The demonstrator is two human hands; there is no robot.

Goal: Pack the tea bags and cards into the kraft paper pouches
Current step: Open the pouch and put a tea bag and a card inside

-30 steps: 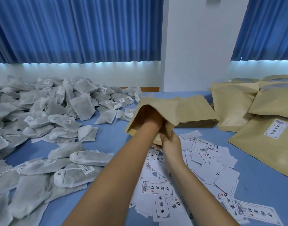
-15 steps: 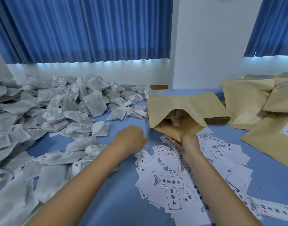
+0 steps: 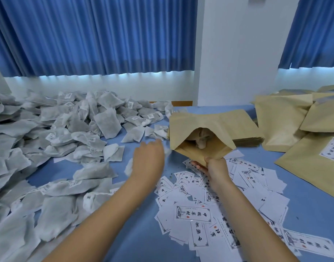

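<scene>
The right hand (image 3: 216, 167) pinches the near edge of the open kraft pouch (image 3: 200, 121), 1 tea bag (image 3: 201, 141) showing inside. The left hand (image 3: 148, 159) hovers beside it, blurred, grip unclear.

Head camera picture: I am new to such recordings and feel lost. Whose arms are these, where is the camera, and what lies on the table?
There is no machine here. A person wears one camera on the head, looking forward and down, so the two bare arms are the wearer's own. The right hand pinches the near edge of an open kraft pouch, whose mouth faces the camera; a tea bag shows inside. The left hand is beside the pouch mouth; whether it holds anything I cannot tell. On the blue table lie a heap of grey tea bags at left, printed cards in front, a stack of flat pouches behind and larger kraft bags at right.
</scene>
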